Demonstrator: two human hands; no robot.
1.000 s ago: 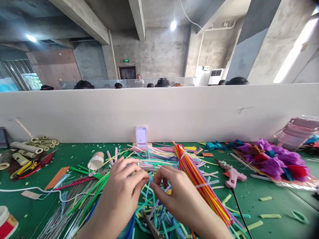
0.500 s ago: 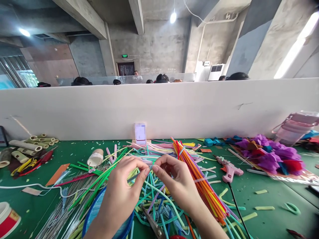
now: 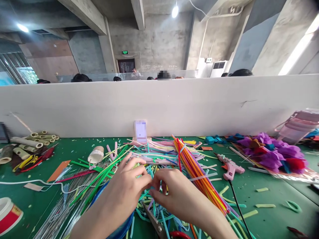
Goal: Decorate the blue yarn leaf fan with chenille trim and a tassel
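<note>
My left hand [image 3: 127, 186] and my right hand [image 3: 171, 192] meet fingertip to fingertip over a heap of thin coloured strips [image 3: 159, 156] on the green table [image 3: 274, 205]. Both hands are pinched together on a thin strip, too small and hidden to name by colour. A bundle of orange and yellow strips [image 3: 199, 176] runs diagonally just right of my right hand. Scissors [image 3: 157, 224] lie under my wrists at the bottom edge.
A pink glue gun [image 3: 230, 167] with a black cord lies to the right, beside a pile of purple and red petals [image 3: 271, 154]. Silver wires [image 3: 64, 209], a tape roll [image 3: 96, 154], beige tubes [image 3: 30, 144] and a red-white cup [image 3: 8, 214] sit left. A white partition [image 3: 159, 106] stands behind.
Both hands lifted slightly toward the partition half a second ago, then dropped back closer to me; their fingertips stayed pinched together throughout.
</note>
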